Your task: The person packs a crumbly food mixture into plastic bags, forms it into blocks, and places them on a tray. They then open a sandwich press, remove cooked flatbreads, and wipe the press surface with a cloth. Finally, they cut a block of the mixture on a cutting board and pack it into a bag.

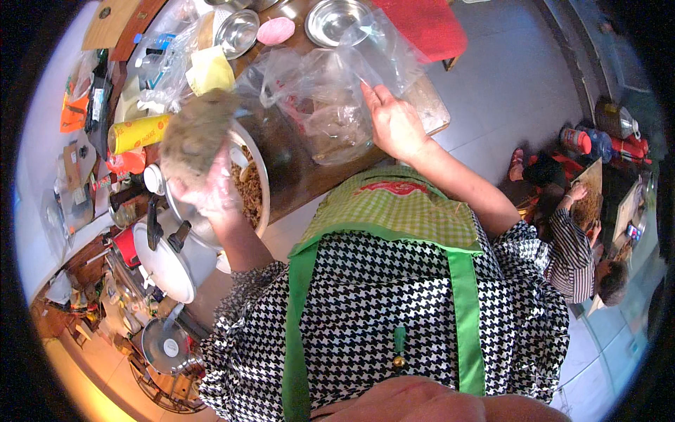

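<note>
My left hand point(211, 188) is raised beside a large metal pot and grips a greyish-brown, mottled lump point(200, 137), thick and roundish; its kind I cannot make out. Below the lump, the pot point(261, 158) holds brown crumbly food point(249, 193), with part of a spoon showing in it. On the table, my right hand point(397, 123) pinches the edge of a clear plastic bag point(337, 126). The bag lies crumpled across the tabletop, and its far end reaches up past my fingers.
Metal bowls point(337, 22) and a pink oval item point(275, 30) stand at the far side. A yellow roll point(138, 133) lies left. A white lidded pot point(165, 264) sits lower left. A red stool point(422, 28) is far right. Another person point(569, 243) works at a board.
</note>
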A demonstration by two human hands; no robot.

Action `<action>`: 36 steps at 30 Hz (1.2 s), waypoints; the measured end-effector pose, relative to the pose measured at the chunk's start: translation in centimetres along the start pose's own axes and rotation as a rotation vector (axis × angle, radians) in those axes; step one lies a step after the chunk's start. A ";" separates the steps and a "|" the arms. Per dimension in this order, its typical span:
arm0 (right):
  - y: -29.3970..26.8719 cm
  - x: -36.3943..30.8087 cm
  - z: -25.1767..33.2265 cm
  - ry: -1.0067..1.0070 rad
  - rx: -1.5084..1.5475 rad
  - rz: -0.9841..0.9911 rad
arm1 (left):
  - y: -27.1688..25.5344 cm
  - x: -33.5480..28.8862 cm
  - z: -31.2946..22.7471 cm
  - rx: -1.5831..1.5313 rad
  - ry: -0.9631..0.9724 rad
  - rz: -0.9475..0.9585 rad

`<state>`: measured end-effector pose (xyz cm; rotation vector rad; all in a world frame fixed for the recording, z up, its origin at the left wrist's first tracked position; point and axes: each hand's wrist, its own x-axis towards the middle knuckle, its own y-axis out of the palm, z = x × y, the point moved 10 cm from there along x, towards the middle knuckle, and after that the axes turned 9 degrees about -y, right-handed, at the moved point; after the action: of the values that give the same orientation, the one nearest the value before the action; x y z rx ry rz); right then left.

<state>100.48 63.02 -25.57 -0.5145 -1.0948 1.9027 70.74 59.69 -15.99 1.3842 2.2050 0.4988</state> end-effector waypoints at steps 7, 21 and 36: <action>-2.7 0.3 -1.2 0.003 0.061 -0.092 | 5.4 -2.5 3.6 0.296 0.053 0.159; -0.3 -2.2 0.2 0.009 0.550 -0.264 | 7.1 -1.2 13.8 0.407 -0.163 0.726; -3.7 -3.5 -0.9 0.131 0.548 -0.446 | 8.7 -4.0 11.4 0.910 0.522 0.656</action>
<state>104.79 61.43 -23.18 -0.0704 -0.5073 1.6448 85.17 60.31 -19.78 2.7607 2.4502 0.0124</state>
